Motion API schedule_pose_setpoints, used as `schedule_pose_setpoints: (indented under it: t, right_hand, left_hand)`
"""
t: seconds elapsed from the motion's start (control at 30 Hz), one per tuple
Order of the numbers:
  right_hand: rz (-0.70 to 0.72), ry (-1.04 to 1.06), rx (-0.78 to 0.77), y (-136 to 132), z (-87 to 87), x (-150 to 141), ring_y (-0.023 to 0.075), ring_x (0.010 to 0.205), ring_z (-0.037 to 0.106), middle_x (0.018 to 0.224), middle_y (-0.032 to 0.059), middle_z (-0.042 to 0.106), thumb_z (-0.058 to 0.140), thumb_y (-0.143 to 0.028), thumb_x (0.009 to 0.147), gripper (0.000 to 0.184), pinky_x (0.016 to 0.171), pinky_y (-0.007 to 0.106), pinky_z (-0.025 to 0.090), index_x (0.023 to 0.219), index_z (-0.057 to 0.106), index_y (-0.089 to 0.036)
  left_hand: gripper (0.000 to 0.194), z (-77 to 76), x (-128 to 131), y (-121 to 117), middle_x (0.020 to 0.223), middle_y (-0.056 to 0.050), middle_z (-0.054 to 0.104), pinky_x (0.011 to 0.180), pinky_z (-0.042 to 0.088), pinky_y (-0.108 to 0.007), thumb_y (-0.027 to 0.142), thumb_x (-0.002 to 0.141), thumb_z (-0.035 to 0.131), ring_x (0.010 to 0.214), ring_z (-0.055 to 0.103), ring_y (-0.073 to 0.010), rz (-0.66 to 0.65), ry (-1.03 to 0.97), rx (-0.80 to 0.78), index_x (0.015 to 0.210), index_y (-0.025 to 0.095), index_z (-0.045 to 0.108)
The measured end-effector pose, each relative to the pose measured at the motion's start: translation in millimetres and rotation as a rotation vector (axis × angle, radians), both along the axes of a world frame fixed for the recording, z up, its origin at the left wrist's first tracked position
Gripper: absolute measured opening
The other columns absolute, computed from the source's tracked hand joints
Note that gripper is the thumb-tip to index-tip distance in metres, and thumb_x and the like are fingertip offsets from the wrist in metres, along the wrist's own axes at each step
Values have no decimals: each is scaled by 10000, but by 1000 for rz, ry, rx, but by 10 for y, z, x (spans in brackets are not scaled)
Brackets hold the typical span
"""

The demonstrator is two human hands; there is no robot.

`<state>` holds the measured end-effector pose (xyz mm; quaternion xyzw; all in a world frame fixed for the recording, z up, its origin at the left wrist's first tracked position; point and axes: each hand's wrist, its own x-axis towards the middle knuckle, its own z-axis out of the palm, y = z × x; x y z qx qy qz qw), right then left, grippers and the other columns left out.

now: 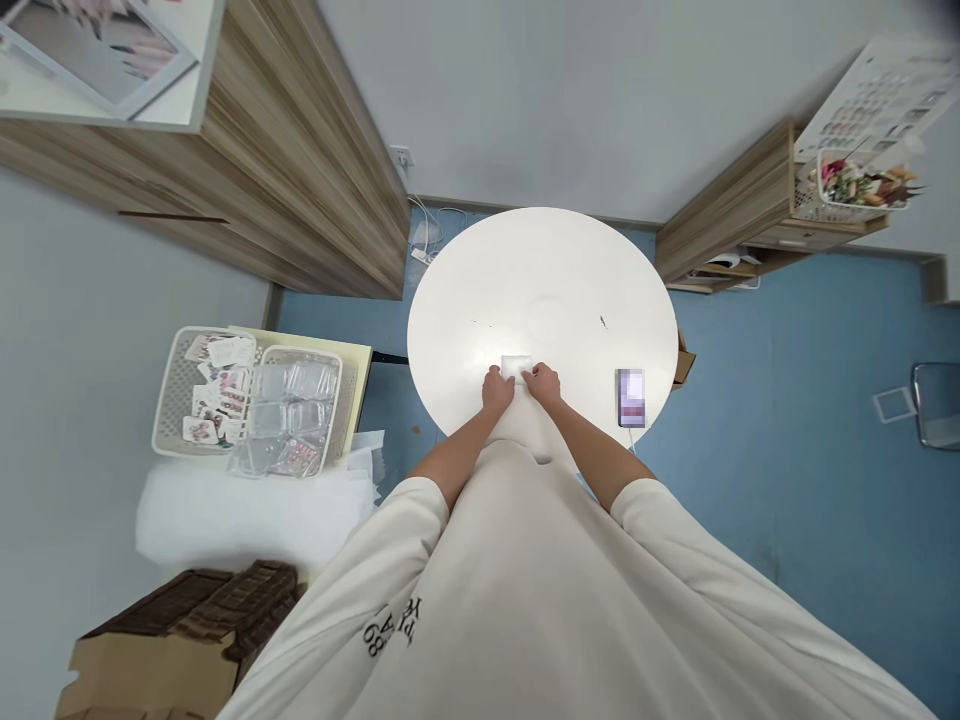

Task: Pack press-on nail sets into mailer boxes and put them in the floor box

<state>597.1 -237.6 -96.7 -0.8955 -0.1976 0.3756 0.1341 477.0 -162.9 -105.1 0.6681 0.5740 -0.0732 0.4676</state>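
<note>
A small white rectangular packet (516, 367) lies near the front edge of the round white table (555, 260). It looks wrapped in thin white sheeting, though its contents are hidden. At its left side my left hand (497, 389) has closed fingers, the thumb pressing the near corner. My right hand (542, 383) pinches the near right corner. Between my forearms, pale material runs from the packet toward my shirt; I cannot tell where the sheeting ends and the table begins.
A phone-like device (631, 398) with a cable lies on the table's right side. To the left are a white basket of printed cards (217, 380), a basket of clear plastic boxes (296, 400), a roll of white sheeting (247, 510) and cardboard (157, 670). Wooden cabinets (315, 150) stand behind.
</note>
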Motion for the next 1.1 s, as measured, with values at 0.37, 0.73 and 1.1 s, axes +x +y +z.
schedule_pose_setpoints:
  t: [0.37,0.73,1.1]
  right_hand:
    - [-47,51,37,140,-45,-223,205,951,641,1004,59,707,642,-358,878,156,775,279,461,925,594,-218]
    - [-60,61,89,781,-96,-761,218,923,642,926,65,705,639,-385,860,171,770,293,484,876,590,-222]
    - [-3,49,129,1247,-25,-1029,219,914,678,917,55,696,642,-381,877,171,781,296,502,930,632,-219]
  left_hand:
    - [271,-49,-282,162,1173,-108,668,865,468,-312,245,932,595,1062,642,-224,-32,6,0,1193,195,547]
    - [570,194,-1084,661,1503,-160,466,1101,423,-438,135,907,485,1358,489,-295,-208,-97,221,1470,188,415]
    - [699,220,-1551,894,1671,-122,287,1246,190,-477,75,891,392,1556,224,-264,-679,-168,365,1578,190,326]
